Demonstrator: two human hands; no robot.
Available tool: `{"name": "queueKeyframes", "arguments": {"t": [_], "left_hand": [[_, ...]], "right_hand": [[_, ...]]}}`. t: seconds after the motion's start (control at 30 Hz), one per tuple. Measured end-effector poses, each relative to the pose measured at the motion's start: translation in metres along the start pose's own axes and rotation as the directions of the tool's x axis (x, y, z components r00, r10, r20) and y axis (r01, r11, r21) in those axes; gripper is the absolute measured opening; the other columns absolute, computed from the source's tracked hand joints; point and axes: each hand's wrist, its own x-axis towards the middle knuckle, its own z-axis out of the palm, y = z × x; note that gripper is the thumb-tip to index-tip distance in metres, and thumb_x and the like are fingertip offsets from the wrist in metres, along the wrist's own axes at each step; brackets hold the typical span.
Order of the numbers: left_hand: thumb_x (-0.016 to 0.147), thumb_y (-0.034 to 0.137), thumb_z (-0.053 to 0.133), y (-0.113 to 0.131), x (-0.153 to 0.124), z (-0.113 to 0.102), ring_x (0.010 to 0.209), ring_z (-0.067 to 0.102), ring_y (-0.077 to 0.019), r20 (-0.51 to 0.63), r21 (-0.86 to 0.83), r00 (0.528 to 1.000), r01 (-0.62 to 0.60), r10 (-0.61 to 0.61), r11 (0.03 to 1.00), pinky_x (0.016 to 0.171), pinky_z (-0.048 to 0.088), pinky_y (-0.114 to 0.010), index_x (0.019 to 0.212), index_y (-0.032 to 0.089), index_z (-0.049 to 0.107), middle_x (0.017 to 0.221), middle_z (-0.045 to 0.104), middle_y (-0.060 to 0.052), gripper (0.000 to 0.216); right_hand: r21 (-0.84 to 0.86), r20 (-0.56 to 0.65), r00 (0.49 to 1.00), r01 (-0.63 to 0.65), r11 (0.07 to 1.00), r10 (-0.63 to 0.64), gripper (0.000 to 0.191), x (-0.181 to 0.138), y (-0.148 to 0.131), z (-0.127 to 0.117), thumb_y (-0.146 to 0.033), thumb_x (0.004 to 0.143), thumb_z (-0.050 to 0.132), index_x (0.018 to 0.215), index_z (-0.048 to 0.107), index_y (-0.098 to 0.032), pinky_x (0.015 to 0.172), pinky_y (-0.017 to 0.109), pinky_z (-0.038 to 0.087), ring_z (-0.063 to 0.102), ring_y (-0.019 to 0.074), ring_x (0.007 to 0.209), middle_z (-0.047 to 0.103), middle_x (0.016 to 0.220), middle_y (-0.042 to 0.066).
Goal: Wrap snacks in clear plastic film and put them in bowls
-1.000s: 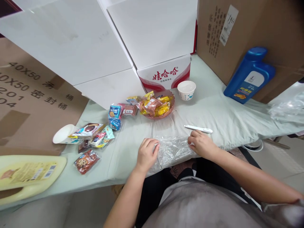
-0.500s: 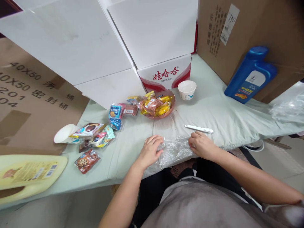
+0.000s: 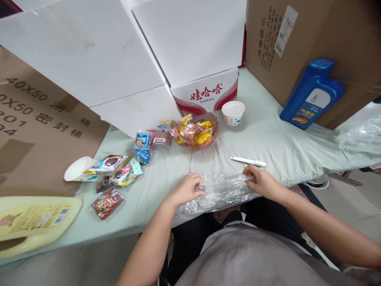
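Observation:
A crinkled clear plastic bag (image 3: 223, 192) lies spread at the table's front edge, between my two hands. My left hand (image 3: 187, 189) is curled at the bag's left side, thumb and fingers closing on its edge. At the right end, my right hand (image 3: 259, 182) pinches the plastic between thumb and fingertips. Just beyond the right hand rests a white utility knife (image 3: 248, 161), untouched. Farther back stand a pink glass bowl (image 3: 214, 139) of wrapped snacks and a white paper cup (image 3: 233, 114).
Wrapped snacks (image 3: 119, 171) lie on the left beside a tipped paper cup (image 3: 79, 169). A yellow jug (image 3: 38, 222) lies at the near left. White cartons (image 3: 205, 95) line the back. A blue bottle (image 3: 312, 95) leans against a brown cardboard box (image 3: 274, 71) at right.
The plastic has been drawn out wider and now reaches farther right and left. My right hand has moved right and slightly down with its edge; my left hand has shifted a little.

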Motion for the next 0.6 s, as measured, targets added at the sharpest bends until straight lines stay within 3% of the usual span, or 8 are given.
{"name": "queueKeyframes", "arguments": {"t": [0.1,0.2,0.37,0.43,0.53,0.6], "left_hand": [[0.080,0.025,0.062,-0.007,0.002,0.002,0.075,0.059,-0.0151,-0.026,-0.151,0.993,0.110,-0.115,0.982,0.069,0.046,-0.027,0.079,0.021,0.056,0.079,0.063,0.002,0.008],[0.082,0.024,0.057,-0.007,0.006,0.007,0.074,0.061,-0.0153,-0.064,-0.153,0.977,0.190,-0.201,0.970,0.068,0.046,-0.026,0.084,0.021,0.057,0.077,0.064,0.002,0.003],[0.077,0.022,0.065,0.006,0.012,0.013,0.079,0.063,-0.0160,-0.181,0.048,0.950,0.269,-0.256,0.962,0.076,0.048,-0.029,0.110,0.022,0.057,0.112,0.060,-0.004,0.034],[0.077,0.025,0.067,0.009,0.013,0.013,0.082,0.063,-0.0172,-0.184,0.084,0.940,0.306,-0.287,0.948,0.076,0.048,-0.030,0.118,0.021,0.055,0.113,0.059,-0.005,0.043],[0.079,0.023,0.065,0.005,0.016,0.008,0.078,0.061,-0.0173,-0.103,0.085,0.929,0.365,-0.356,0.927,0.072,0.046,-0.028,0.100,0.020,0.062,0.088,0.063,-0.001,0.021],[0.081,0.019,0.062,-0.002,0.015,0.000,0.077,0.060,-0.0169,-0.109,0.106,0.921,0.385,-0.374,0.917,0.071,0.045,-0.026,0.085,0.020,0.063,0.080,0.062,0.000,0.004]], "right_hand": [[-0.001,-0.008,0.997,-0.075,0.997,0.075,0.028,-0.004,0.007,0.003,-0.019,0.077,0.050,0.106,0.051,-0.020,0.063,0.027,0.045,0.060,0.0162,0.063,0.064,0.076,0.001],[-0.079,-0.035,0.998,-0.063,0.995,0.060,0.030,-0.006,0.009,0.005,-0.017,0.080,0.049,0.109,0.051,-0.020,0.066,0.028,0.045,0.064,0.0175,0.069,0.065,0.077,0.001],[-0.263,-0.049,0.998,-0.048,0.964,0.037,0.035,-0.007,0.009,0.007,-0.012,0.081,0.047,0.116,0.050,-0.016,0.075,0.031,0.046,0.065,0.0219,0.084,0.068,0.094,0.008],[-0.299,-0.038,0.999,-0.045,0.953,0.036,0.036,-0.004,0.008,0.009,-0.011,0.081,0.047,0.117,0.050,-0.015,0.077,0.031,0.046,0.065,0.0218,0.087,0.067,0.102,0.010],[-0.327,-0.041,0.999,-0.011,0.945,-0.002,0.037,0.008,0.005,0.012,-0.011,0.083,0.046,0.120,0.051,-0.014,0.079,0.032,0.046,0.065,0.0224,0.092,0.064,0.114,0.013],[-0.335,-0.054,0.998,0.012,0.942,-0.032,0.039,0.021,0.001,0.016,-0.013,0.086,0.046,0.124,0.050,-0.014,0.078,0.032,0.047,0.065,0.0227,0.092,0.063,0.119,0.014]]}}
